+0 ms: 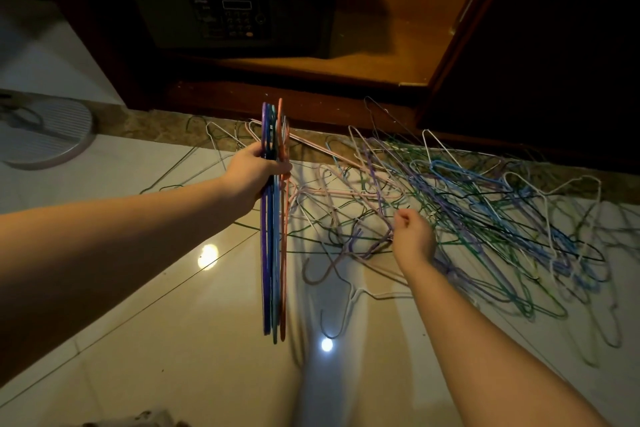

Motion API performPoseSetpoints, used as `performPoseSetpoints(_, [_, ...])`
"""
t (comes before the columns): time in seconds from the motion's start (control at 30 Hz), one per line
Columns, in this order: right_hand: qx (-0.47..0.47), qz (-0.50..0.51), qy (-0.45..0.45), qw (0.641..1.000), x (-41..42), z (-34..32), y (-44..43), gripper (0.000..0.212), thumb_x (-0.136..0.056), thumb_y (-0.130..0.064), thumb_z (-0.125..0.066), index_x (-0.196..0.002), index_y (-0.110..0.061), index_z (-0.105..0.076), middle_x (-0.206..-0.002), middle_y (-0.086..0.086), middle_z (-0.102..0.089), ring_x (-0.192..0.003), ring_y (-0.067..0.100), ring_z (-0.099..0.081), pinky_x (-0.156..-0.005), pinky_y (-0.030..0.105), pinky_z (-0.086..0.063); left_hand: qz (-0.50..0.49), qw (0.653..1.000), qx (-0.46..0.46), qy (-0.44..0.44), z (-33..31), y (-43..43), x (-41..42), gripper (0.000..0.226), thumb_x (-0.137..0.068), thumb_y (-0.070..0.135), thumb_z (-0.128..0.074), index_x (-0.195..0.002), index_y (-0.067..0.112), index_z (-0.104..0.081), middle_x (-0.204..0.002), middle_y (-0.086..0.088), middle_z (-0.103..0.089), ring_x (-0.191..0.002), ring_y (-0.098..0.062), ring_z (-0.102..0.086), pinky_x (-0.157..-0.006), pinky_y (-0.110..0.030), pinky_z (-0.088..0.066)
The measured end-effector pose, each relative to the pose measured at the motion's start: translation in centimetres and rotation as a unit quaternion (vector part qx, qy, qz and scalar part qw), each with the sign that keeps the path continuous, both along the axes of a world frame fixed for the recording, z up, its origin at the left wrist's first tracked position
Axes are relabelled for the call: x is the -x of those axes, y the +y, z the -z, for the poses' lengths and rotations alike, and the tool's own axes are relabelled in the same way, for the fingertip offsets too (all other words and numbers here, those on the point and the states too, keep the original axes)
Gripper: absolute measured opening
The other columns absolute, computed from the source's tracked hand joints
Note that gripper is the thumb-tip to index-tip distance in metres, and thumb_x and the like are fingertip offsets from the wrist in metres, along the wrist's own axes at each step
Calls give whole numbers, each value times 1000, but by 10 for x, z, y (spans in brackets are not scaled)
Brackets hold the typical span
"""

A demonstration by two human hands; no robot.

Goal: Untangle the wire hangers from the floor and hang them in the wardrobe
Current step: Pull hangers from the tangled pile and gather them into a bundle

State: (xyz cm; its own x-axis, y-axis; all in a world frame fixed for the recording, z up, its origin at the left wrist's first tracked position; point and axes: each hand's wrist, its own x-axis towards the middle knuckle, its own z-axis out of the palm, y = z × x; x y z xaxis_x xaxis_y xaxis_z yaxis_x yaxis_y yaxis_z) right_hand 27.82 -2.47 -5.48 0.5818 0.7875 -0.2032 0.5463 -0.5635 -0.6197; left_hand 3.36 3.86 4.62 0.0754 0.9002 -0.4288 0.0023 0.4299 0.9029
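Fingers (282,169) of my left hand (251,173) wrap a bundle of hangers (273,253), seen edge-on, long axis running toward the wardrobe (398,10), hooks at the far end. My right hand (414,234) curls over the floor tangle (485,211); blur hides whether it grips a wire. Both arms reach forward.

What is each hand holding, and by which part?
The left hand grips a bunch of hangers just below their hooks. The right hand is curled over the pile; whether it pinches a wire is unclear.
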Motion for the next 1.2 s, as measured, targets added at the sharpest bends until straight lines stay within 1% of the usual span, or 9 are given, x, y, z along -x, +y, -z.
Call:
performPoseSetpoints(0.13, [-91, 66, 38, 993, 14, -24, 12, 23, -97, -25, -47, -105, -11, -64, -102, 9, -66, -86, 28, -58, -69, 33, -44, -6, 1000, -20, 0, -2, 4, 4, 20, -83, -5, -57, -95, 11, -57, -91, -8, -59, -85, -21, -60, -69, -27, -50])
performPoseSetpoints(0.33, [-167, 68, 183, 967, 63, -56, 17, 18, -96, -23, -49, -99, -13, -64, -83, -3, -59, -71, 14, -55, -57, 24, -41, -38, 997, -56, 21, -12, 9, 4, 24, -81, -6, -59, -103, 3, -56, -89, -12, -58, -77, -23, -59, -66, -29, -51])
performPoseSetpoints(0.47, [-158, 3, 234, 959, 105, -68, 13, 15, -94, -25, -52, -98, -18, -65, -78, -6, -60, -71, 14, -55, -65, 35, -48, -52, 997, -52, -1, -19, 11, 4, 24, -80, -10, -57, -97, 7, -58, -98, -18, -58, -91, -32, -59, -84, -43, -52])
performPoseSetpoints(0.6, [-156, -46, 233, 959, 128, -79, 7, 12, -93, -27, -54, -94, -22, -65, -77, -7, -62, -70, 13, -57, -65, 35, -50, -66, 996, -65, -20, -21, 12, 4, 25, -78, -13, -57, -83, 12, -59, -91, -15, -58, -87, -31, -59, -77, -41, -52])
performPoseSetpoints(0.67, [-161, -51, 236, 957, 132, -84, 6, 15, -93, -26, -54, -98, -18, -66, -72, -8, -58, -61, 9, -50, -55, 26, -42, -65, 995, -69, -26, -22, 12, 5, 24, -80, -11, -56, -84, 12, -60, -93, -15, -60, -90, -31, -61, -79, -39, -53])
performPoseSetpoints(0.77, [-159, -57, 245, 955, 135, -90, 5, 14, -94, -25, -53, -97, -19, -65, -67, -10, -54, -55, 6, -43, -52, 21, -34, -72, 994, -66, -51, -26, 11, 4, 24, -81, -12, -54, -85, 11, -59, -89, -13, -60, -85, -28, -61, -72, -35, -54])
performPoseSetpoints(0.9, [-151, -80, 245, 954, 141, -96, 3, 14, -94, -24, -51, -96, -18, -64, -69, -9, -56, -59, 6, -46, -54, 20, -38, -61, 993, -62, -75, -31, 7, 3, 25, -82, -9, -55, -92, 14, -58, -97, -13, -60, -95, -30, -60, -86, -43, -52])
performPoseSetpoints(1.03, [-136, -102, 254, 952, 148, -95, -1, 14, -94, -24, -50, -94, -19, -64, -78, 0, -64, -70, 19, -59, -64, 36, -50, -46, 993, -54, -94, -35, 4, 2, 25, -83, -6, -57, -93, 17, -57, -106, -15, -60, -103, -32, -59, -89, -42, -51])
performPoseSetpoints(1.2, [-133, -132, 224, 956, 146, -97, -2, 10, -94, -22, -50, -91, -25, -59, -78, -12, -58, -72, 7, -53, -66, 26, -45, -58, 993, -57, -85, -33, 4, 2, 27, -82, -4, -59, -97, 18, -56, -110, -15, -60, -104, -31, -59, -92, -44, -49])
